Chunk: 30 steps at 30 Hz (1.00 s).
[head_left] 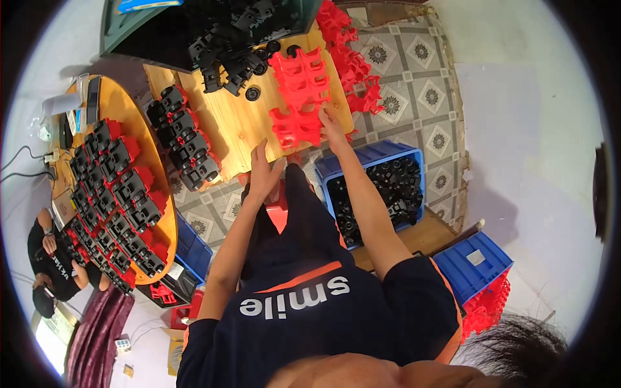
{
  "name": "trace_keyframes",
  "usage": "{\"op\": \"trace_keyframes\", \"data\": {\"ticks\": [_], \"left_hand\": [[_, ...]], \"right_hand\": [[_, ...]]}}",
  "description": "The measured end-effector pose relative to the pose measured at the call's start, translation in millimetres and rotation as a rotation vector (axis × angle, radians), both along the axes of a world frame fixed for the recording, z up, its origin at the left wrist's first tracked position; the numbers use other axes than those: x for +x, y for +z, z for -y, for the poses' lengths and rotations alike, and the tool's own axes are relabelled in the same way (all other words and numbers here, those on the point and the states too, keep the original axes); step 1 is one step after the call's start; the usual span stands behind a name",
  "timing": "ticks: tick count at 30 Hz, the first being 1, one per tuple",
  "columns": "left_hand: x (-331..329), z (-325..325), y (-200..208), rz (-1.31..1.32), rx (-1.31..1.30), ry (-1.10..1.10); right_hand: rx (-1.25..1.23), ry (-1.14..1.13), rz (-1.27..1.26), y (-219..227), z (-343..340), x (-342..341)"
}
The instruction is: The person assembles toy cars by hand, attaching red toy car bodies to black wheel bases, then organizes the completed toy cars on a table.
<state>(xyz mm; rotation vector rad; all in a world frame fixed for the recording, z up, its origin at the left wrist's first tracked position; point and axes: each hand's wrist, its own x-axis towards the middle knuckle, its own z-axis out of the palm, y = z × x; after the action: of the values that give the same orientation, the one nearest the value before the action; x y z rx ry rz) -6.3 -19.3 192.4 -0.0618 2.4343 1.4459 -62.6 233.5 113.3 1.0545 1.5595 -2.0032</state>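
On the wooden table, two red molded plastic frames with curved cutouts lie end to end, the near frame (296, 127) and the far frame (301, 74). My right hand (333, 131) has its fingers at the right edge of the near frame and appears to grip it. At the table's front edge, my left hand (263, 173) is held with fingers stretched out, nothing in it. Left of the frames sit a loose black wheel (253, 94) and a heap of black plastic parts (229, 55). A row of black wheeled pieces on red frames (185, 138) stands along the table's left side.
A dark bin (145, 32) stands at the table's back. More red frames (352, 61) are piled along the right edge. Beside my right arm is a blue crate (323, 187) of black parts. A round-ended table (167, 223) with assembled pieces is left; another person (58, 265) is beyond.
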Motion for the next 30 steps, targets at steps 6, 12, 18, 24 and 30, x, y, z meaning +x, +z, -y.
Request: {"op": "trace_keyframes", "data": {"ticks": [6,12,18,24,30], "left_hand": [[-61,-40,-43,-0.454,-0.36,-0.124],[-110,-26,-117,-0.185,-0.158,-0.096],[-121,-1,-114,-0.08,-0.024,-0.07],[-106,15,-121,-0.487,-0.291,0.103],[-3,28,-146,-0.796,0.562,0.017]], "right_hand": [[-0.064,-0.126,-0.188,-29,10,40],[0.252,0.063,-0.392,-49,43,51],[0.082,-0.035,-0.469,-62,60,63],[-0.057,0.013,-0.624,-92,56,80],[0.043,0.095,-0.716,-105,11,124]]}}
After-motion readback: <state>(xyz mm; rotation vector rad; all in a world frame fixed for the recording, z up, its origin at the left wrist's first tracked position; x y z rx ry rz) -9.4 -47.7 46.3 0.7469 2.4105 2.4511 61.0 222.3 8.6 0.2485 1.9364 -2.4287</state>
